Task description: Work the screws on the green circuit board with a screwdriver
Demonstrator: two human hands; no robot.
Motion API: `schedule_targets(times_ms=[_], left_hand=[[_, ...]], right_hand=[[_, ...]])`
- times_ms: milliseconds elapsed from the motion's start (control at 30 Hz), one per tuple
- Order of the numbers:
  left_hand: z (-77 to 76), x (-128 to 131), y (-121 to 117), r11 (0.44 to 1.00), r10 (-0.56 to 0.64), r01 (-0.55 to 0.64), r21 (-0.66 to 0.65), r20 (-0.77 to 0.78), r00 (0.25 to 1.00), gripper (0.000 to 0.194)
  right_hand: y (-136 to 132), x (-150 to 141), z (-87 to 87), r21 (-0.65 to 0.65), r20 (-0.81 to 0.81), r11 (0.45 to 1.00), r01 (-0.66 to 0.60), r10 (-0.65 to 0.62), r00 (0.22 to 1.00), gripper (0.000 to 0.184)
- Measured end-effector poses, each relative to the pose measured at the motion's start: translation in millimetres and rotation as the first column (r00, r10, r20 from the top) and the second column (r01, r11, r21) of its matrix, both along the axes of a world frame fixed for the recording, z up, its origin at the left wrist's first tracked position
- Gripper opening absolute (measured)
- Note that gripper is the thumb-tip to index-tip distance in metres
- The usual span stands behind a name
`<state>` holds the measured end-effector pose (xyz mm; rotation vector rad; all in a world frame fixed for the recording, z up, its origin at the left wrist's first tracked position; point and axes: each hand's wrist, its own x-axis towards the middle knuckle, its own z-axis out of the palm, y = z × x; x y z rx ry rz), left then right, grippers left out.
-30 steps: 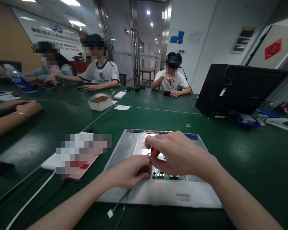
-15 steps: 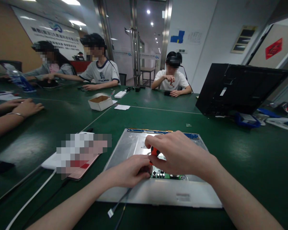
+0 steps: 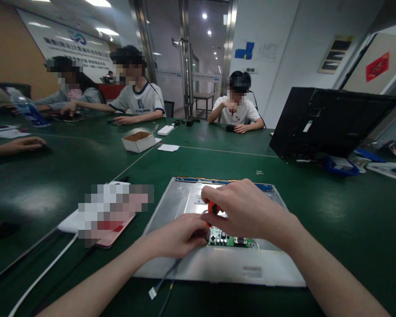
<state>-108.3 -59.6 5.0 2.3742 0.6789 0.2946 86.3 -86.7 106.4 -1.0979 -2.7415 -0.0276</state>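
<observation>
A flat silver display panel (image 3: 218, 264) lies in front of me, with a blue circuit strip (image 3: 198, 179) along its far edge. A green circuit board (image 3: 231, 240) is on its back. My right hand (image 3: 244, 211) is closed round the orange and black handle of a screwdriver (image 3: 213, 207), held over the board's left part. The tool's tip is hidden behind my fingers. My left hand (image 3: 185, 235) is closed beside it at the board's left edge, fingertips close below the handle; what they pinch is hidden. A thin cable with a white connector (image 3: 152, 293) hangs over the near edge.
Left of the panel lie a pink phone (image 3: 110, 237) and a white device (image 3: 69, 222) with a cable. Further off stand an open small box (image 3: 138, 141) and a large black monitor (image 3: 326, 123). Co-workers sit across the green table (image 3: 350, 229); one person's hand (image 3: 26, 144) rests at left.
My right hand has shifted and turned slightly about the screwdriver; my left hand has hardly moved. At the left, a co-worker's hands have drawn back, leaving one in view.
</observation>
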Motion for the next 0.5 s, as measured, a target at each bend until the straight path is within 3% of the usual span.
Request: schedule_targets(times_ms=[133, 500], left_hand=[[-2.5, -1.0, 2.7, 0.999, -0.023, 0.024, -0.025, 0.019, 1.000, 0.011], [-1.9, -1.9, 4.6, 0.999, -0.010, 0.009, -0.043, -0.014, 1.000, 0.011]], right_hand=[[-1.5, 1.6, 2.3, -0.056, -0.010, 0.998, -0.039, 0.038, 0.999, 0.016], [2.1, -2.1, -0.3, -0.002, 0.036, 1.000, 0.005, -0.005, 0.999, 0.012]])
